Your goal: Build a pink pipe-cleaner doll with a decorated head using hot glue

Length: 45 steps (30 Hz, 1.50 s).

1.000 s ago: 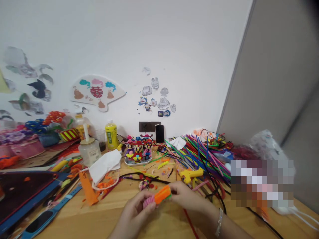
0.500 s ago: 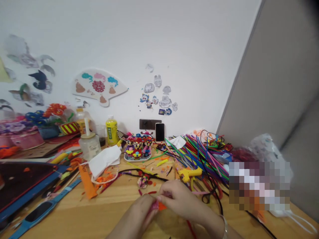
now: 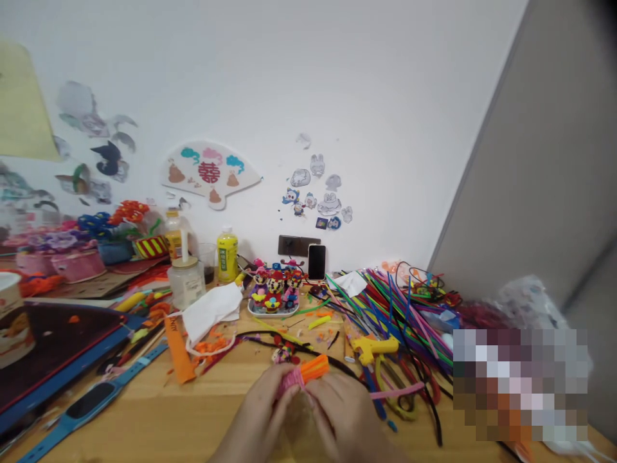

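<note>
Between my hands is a small fuzzy piece that looks made of pipe cleaners, with an orange bundle at one end and a pink wrapped part at the other. My left hand closes around the pink part. My right hand has its fingers pinched at the lower edge of the piece, beside the pink wrap; what those fingertips grip is partly hidden. Just beyond my hands, a small colourful figure part lies on the wooden table.
Right of my hands are a yellow glue gun and a heap of coloured pipe cleaners. Behind stand a tray of small figures and a phone. Leftward lie a white mask, an orange tube and a blue watch.
The orange end has come into fuller view, pointing up and right. My right hand has shifted lower and rightward around the piece. The whole view has turned slightly left.
</note>
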Available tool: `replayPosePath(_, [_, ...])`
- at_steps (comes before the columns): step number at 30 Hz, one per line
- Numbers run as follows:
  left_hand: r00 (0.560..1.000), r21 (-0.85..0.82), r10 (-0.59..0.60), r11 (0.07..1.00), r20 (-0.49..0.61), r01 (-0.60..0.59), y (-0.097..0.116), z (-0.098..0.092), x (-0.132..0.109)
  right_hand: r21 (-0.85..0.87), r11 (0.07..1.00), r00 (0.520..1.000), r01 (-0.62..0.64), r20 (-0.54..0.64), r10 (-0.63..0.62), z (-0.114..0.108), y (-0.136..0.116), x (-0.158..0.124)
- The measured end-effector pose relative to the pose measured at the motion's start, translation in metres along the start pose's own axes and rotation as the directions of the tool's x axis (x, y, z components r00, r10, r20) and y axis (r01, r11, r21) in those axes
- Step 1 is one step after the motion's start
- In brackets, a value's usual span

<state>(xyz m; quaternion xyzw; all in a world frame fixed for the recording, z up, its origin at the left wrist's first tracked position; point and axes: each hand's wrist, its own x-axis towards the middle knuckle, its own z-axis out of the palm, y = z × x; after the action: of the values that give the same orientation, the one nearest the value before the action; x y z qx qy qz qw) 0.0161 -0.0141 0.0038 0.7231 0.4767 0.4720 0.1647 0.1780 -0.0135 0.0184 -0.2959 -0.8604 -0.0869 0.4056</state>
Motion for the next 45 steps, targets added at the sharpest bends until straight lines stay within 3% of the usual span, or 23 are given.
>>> replayPosePath(3, [0.999, -0.067, -0.039, 0.997, 0.004, 0.039, 0.006, -0.004, 0.003, 0.003, 1.0, 1.0, -0.012, 0.001, 0.012, 0.006, 0.001, -0.001])
replayPosePath(8, [0.989, -0.154, -0.094, 0.982, 0.114, 0.111, 0.007, -0.006, 0.003, 0.224, 0.969, 0.981, -0.101, 0.182, 0.06, 0.008, 0.013, -0.001])
replayPosePath(11, [0.975, -0.158, -0.059, 0.983, 0.213, 0.094, 0.006, -0.008, 0.004, 0.27, 0.952, 0.954, -0.148, 0.292, 0.065, 0.013, 0.03, -0.004])
replayPosePath(14, [0.932, -0.117, 0.016, 0.993, 0.361, 0.028, 0.009, -0.013, 0.005, 0.258, 0.946, 0.907, -0.197, 0.414, 0.076, 0.017, 0.048, -0.006])
replayPosePath(18, [0.86, -0.084, 0.087, 0.995, 0.502, -0.052, 0.019, -0.019, 0.006, 0.337, 0.929, 0.851, -0.151, 0.522, -0.051, 0.012, 0.061, -0.002])
replayPosePath(22, [0.807, -0.026, 0.082, 0.996, 0.584, -0.083, 0.031, -0.018, 0.008, 0.357, 0.891, 0.814, -0.28, 0.58, 0.023, -0.003, 0.06, 0.006])
replayPosePath(25, [0.842, 0.092, 0.037, 0.991, 0.538, -0.102, 0.028, -0.012, 0.008, 0.309, 0.867, 0.815, -0.392, 0.553, 0.171, -0.015, 0.049, 0.012])
replayPosePath(28, [0.894, 0.191, 0.039, 0.972, 0.447, -0.138, 0.012, -0.004, 0.006, 0.256, 0.855, 0.826, -0.451, 0.482, 0.292, -0.021, 0.034, 0.015])
replayPosePath(32, [0.925, 0.195, 0.077, 0.968, 0.371, -0.158, -0.004, 0.0, 0.004, 0.346, 0.837, 0.871, -0.423, 0.41, 0.271, -0.021, 0.015, 0.015])
replayPosePath(37, [0.974, 0.179, 0.015, 0.982, 0.227, -0.056, 0.004, -0.005, 0.006, 0.395, 0.855, 0.922, -0.335, 0.324, 0.212, -0.017, 0.003, 0.009])
replayPosePath(42, [0.998, 0.064, -0.039, 0.997, 0.056, 0.035, 0.004, -0.008, 0.008, 0.425, 0.83, 0.927, -0.361, 0.259, 0.271, -0.006, -0.001, 0.001])
replayPosePath(45, [0.997, 0.001, -0.074, 0.997, 0.007, 0.074, -0.002, -0.008, 0.008, 0.478, 0.759, 0.893, -0.442, 0.315, 0.321, 0.001, 0.001, 0.0])
